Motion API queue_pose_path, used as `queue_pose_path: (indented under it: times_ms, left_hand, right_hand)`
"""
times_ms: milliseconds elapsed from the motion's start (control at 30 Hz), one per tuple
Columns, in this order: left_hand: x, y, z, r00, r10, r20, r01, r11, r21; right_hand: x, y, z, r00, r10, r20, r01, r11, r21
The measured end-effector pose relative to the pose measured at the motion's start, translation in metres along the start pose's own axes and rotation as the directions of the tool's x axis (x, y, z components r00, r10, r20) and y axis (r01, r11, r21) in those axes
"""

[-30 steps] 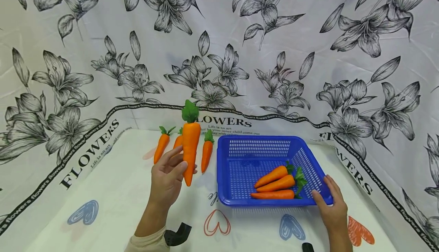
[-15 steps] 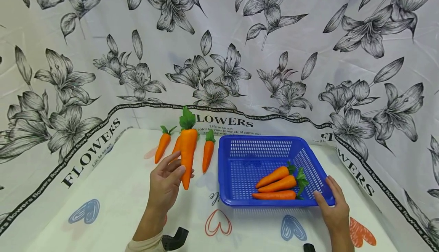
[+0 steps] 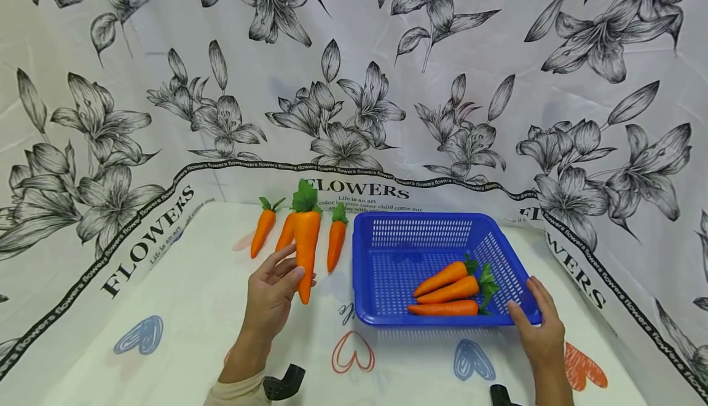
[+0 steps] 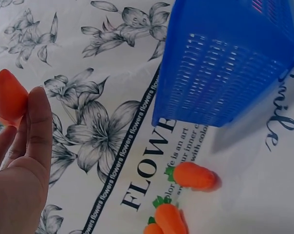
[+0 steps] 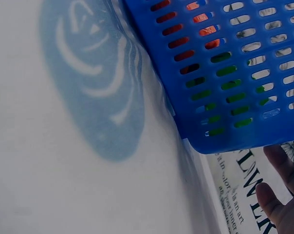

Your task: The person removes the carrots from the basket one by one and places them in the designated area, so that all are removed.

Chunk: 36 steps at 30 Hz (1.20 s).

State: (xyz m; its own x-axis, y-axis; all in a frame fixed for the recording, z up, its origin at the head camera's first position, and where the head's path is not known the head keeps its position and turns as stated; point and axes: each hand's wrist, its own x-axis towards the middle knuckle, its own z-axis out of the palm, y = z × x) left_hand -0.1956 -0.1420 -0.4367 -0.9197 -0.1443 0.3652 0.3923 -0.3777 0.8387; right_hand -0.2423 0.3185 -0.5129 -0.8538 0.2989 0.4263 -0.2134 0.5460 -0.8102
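In the head view, my left hand (image 3: 270,295) holds an orange carrot (image 3: 307,237) upright between thumb and fingers, leaves up, above the table. The left wrist view shows the pointed end of this carrot (image 4: 9,100) at the fingertips. My right hand (image 3: 543,329) grips the near right corner of a blue plastic basket (image 3: 442,319), thumb over the rim and fingers along the outside. Inside the basket lie three carrots (image 3: 449,308), side by side near the front right. Behind the held carrot rest three more, one (image 3: 287,231) partly hidden by it.
Table carrots stand apart at the left (image 3: 263,233) and close to the basket's left side (image 3: 336,243). White cloth (image 3: 182,308) printed with hearts and lettering covers the table. A flower-printed sheet (image 3: 354,25) rises behind. Black wrist devices (image 3: 284,382) show at the bottom.
The held carrot has sunk slightly and looks a little smaller, still in my left hand. The view has shifted slightly. My right hand stays at the basket's corner.
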Motion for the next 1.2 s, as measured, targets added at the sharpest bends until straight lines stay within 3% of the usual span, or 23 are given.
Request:
queue_pose_path:
  times_ms: [200, 367, 833, 1067, 1200]
  left_hand:
    - [-0.002, -0.011, -0.008, 0.984, -0.156, -0.083, 0.162, 0.984, 0.071]
    - [-0.001, -0.020, -0.013, 0.969, -0.217, -0.117, 0.233, 0.960, 0.153]
    - [-0.003, -0.043, -0.022, 0.918, -0.307, -0.252, 0.372, 0.888, 0.272]
    - [-0.004, -0.057, -0.028, 0.926, -0.274, -0.258, 0.353, 0.872, 0.339]
    - [-0.005, -0.065, -0.032, 0.925, -0.285, -0.250, 0.363, 0.856, 0.367]
  right_hand:
    - [0.000, 0.001, 0.000, 1.000, 0.022, 0.005, -0.022, 1.000, -0.006]
    - [0.000, -0.001, 0.000, 1.000, 0.020, 0.004, -0.020, 1.000, -0.011]
    - [0.000, 0.000, -0.001, 1.000, 0.009, 0.014, -0.009, 1.000, -0.002]
    - [-0.001, -0.001, -0.001, 1.000, 0.013, 0.015, -0.012, 1.000, -0.012]
    - [-0.001, -0.001, -0.001, 1.000, 0.016, 0.013, -0.016, 1.000, -0.011]
